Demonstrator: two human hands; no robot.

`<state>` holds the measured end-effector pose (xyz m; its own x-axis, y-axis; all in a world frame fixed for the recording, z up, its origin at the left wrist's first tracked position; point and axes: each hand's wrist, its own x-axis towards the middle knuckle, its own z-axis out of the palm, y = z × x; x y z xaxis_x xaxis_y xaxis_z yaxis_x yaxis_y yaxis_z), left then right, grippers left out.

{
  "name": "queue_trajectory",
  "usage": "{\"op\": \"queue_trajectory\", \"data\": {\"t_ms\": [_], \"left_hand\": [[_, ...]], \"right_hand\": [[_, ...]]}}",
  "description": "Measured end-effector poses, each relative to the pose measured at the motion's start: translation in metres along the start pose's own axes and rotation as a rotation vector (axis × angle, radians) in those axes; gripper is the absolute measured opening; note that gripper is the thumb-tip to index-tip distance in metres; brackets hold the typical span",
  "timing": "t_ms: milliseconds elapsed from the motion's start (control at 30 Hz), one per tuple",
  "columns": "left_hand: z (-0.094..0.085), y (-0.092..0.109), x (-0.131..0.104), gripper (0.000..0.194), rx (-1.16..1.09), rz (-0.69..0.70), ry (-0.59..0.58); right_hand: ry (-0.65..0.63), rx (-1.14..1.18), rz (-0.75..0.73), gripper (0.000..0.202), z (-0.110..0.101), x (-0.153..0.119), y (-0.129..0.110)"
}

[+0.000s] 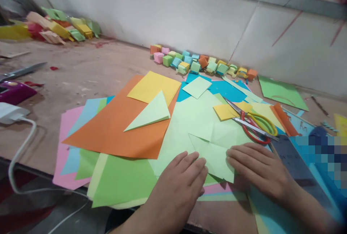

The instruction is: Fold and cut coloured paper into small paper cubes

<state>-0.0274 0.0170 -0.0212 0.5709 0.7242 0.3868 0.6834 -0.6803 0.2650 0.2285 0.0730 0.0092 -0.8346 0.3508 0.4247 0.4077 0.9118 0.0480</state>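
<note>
A folded piece of pale green paper (217,156) lies in front of me, over a larger pale green sheet (187,125). My left hand (181,179) grips its left side, with fingers close together over the edge and the thumb partly showing below. At the opposite side, my right hand (260,169) has its fingers curved over the paper's edge; that thumb is hidden. Just beyond my right hand rest scissors (251,123) with red and yellow handles, across a small yellow paper (225,112). Further left, a folded pale green triangle (151,113) lies on an orange sheet (121,125).
Several small coloured paper cubes (189,60) line the wall. More paper shapes (62,28) are heaped at the far left. A white charger (13,113) with a cable, a purple object (16,92) and a phone-like dark slab (298,169) flank the stacked sheets.
</note>
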Motion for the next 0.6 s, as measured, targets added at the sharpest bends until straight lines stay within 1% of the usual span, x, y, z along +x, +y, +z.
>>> {"op": "queue_trajectory", "data": {"t_ms": [133, 200, 267, 333, 400, 500, 600], "left_hand": [[-0.001, -0.001, 0.0, 0.024, -0.03, -0.01, -0.027], [0.0, -0.001, 0.0, 0.024, -0.032, -0.005, -0.028], [0.0, -0.002, -0.001, 0.025, -0.037, -0.002, -0.016], [0.002, -0.003, -0.002, 0.024, -0.055, -0.008, 0.003], [0.003, -0.003, -0.003, 0.022, -0.076, -0.016, 0.023], [0.005, -0.002, -0.004, 0.022, -0.088, -0.031, 0.05], [0.005, -0.001, -0.004, 0.022, -0.09, -0.048, 0.067]], "right_hand": [[-0.053, 0.035, -0.017, 0.021, 0.005, 0.001, -0.001], [-0.042, 0.11, 0.021, 0.017, 0.011, 0.005, -0.002], [0.012, 0.219, 0.158, 0.014, 0.017, 0.008, -0.004], [0.046, 0.338, 0.342, 0.013, 0.023, 0.012, -0.006], [0.027, 0.407, 0.487, 0.017, 0.026, 0.015, -0.009], [0.014, 0.371, 0.583, 0.021, 0.028, 0.02, -0.015], [0.027, 0.28, 0.604, 0.019, 0.031, 0.022, -0.023]]}}
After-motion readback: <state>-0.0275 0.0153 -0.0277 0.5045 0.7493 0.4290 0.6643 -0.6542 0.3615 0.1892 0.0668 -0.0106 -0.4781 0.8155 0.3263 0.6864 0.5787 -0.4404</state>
